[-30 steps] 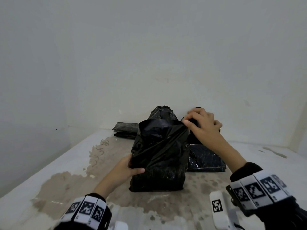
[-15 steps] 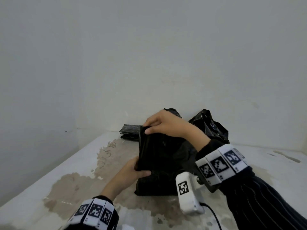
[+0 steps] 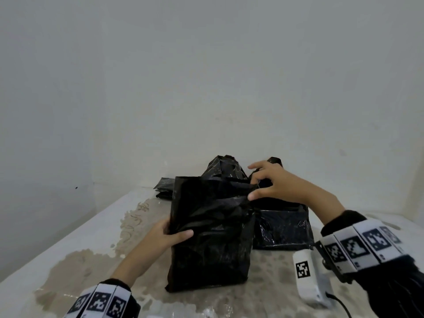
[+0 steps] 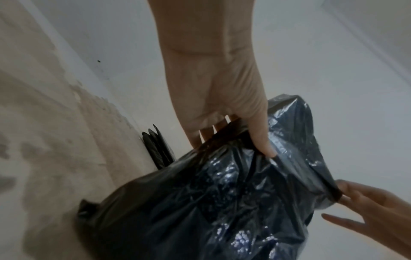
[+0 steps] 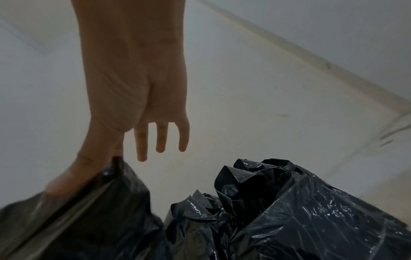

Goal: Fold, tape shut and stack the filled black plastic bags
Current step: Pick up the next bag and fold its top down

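Note:
A filled black plastic bag (image 3: 211, 237) stands upright on the stained table (image 3: 87, 267) in the head view, its top flap raised flat. My left hand (image 3: 176, 234) grips its left side, thumb on the front and fingers behind; the left wrist view shows that hand (image 4: 233, 133) on the crinkled bag (image 4: 200, 202). My right hand (image 3: 254, 189) pinches the bag's top right edge between thumb and forefinger. In the right wrist view this hand (image 5: 115, 158) holds the bag's film (image 5: 89, 219) with its other fingers straight.
A second filled bag (image 3: 282, 228) sits just behind on the right and a crumpled one (image 3: 226, 166) behind the middle. Flat black bags (image 3: 164, 187) lie against the back wall at left. White walls close the table's far and left sides.
My right hand has moved from the bag's top left across to its top right edge, and the flap now stands flatter. The left hand has stayed on the bag's left side.

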